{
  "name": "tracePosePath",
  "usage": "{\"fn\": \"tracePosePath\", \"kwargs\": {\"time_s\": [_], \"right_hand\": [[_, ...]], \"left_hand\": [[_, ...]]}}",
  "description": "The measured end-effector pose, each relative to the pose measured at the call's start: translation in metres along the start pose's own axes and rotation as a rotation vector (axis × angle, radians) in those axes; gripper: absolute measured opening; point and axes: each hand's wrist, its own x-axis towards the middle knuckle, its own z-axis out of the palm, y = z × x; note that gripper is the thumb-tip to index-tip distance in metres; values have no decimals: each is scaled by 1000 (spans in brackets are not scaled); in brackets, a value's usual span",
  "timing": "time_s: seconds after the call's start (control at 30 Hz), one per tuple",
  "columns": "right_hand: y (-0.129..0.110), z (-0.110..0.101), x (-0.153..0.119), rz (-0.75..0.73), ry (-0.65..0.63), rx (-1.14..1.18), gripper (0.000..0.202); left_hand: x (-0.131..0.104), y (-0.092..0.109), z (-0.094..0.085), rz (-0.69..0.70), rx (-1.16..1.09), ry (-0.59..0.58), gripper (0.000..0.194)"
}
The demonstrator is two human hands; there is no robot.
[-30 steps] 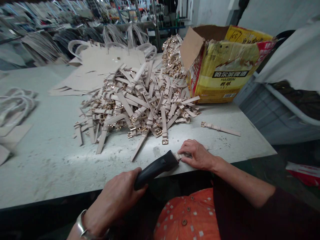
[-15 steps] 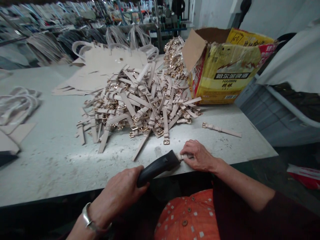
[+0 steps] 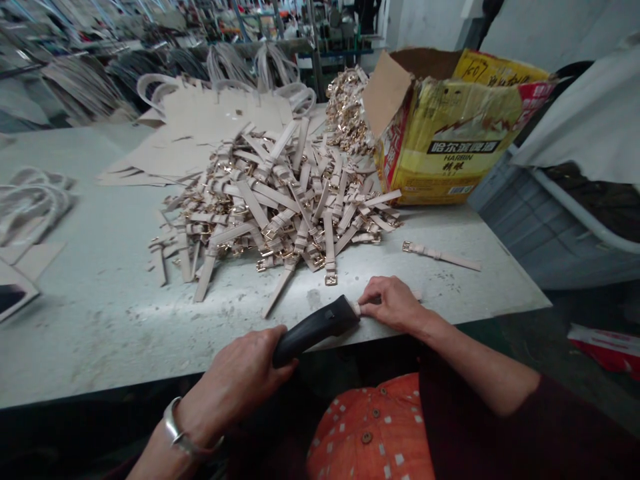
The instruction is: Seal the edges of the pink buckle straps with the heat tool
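Observation:
My left hand (image 3: 247,370) is wrapped round the rear of a black handheld tool (image 3: 317,328), shaped like a hair clipper. Its wide front end points right, towards my right hand (image 3: 393,305). Between the right thumb and fingers I pinch a small beige buckle strap (image 3: 357,308), mostly covered by the hand. One end of this strap meets the tool's front. Beyond both hands lies a heap of beige buckle straps (image 3: 280,200) with gold buckles. A single loose strap (image 3: 443,257) rests on the table to the right of the heap.
A yellow cardboard box (image 3: 450,150) stands open at the back right, beside more buckled straps (image 3: 347,110). Flat beige panels (image 3: 195,120) with handles lie behind the heap. White cords (image 3: 35,200) are on the left. A grey bin (image 3: 530,233) adjoins the table's (image 3: 125,333) right side.
My right fingers have shifted on the strap, covering more of it and pinching close to the tool's front. The left hand and tool keep nearly the same place.

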Motion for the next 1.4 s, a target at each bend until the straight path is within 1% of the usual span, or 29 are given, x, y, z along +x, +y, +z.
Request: {"fn": "tracePosePath", "kwargs": {"time_s": [0.07, 0.13, 0.27, 0.33, 0.4, 0.5, 0.57, 0.63, 0.73, 0.8, 0.9, 0.97, 1.03, 1.07, 1.13, 1.27, 1.4], "right_hand": [[-5, -2, 2, 25, -13, -91, 13], [-9, -3, 2, -4, -10, -185, 12], [-11, 1, -2, -187, 41, -364, 8], [-9, 4, -4, -257, 62, -383, 6], [-5, 7, -5, -269, 77, -320, 3], [1, 9, -6, -229, 83, -93, 7], [3, 9, -6, -217, 66, 60, 11], [3, 8, -6, -228, 36, 153, 12], [0, 4, -7, -249, -17, 207, 11], [-4, -1, -10, -258, -44, 198, 11], [-12, -10, -19, -275, -51, 227, 12], [-15, -15, -25, -269, -27, 340, 12], [-11, -18, -30, -235, 41, 395, 11], [-7, -18, -31, -217, 82, 364, 9], [5, -16, -33, -213, 131, 221, 4], [25, -9, -31, -304, 87, 9, 22], [27, -7, -27, -332, 71, -93, 25]], "left_hand": [[0, 0, 0, -9, -1, 2, 26], [0, 1, 1, -10, -5, 2, 26], [2, 2, 1, -5, -5, 13, 25], [2, 3, 0, -13, -3, 20, 24], [2, 3, 0, -18, -4, 17, 24], [-1, 3, -1, -15, 0, 2, 26], [-1, 4, -2, -14, 2, -5, 27], [-1, 4, -2, -15, 2, -11, 27], [1, 4, -2, -18, 1, -13, 27], [2, 3, -1, -19, 3, -14, 27], [3, 3, -1, -17, 8, -19, 27], [2, 3, -1, -17, 11, -17, 27], [1, 4, -2, -21, 17, -14, 27], [1, 4, -2, -21, 20, -13, 28], [0, 3, -3, -19, 24, -19, 27], [0, 2, -2, -32, 37, -30, 27], [-1, 1, -2, -43, 53, -34, 27]]}}
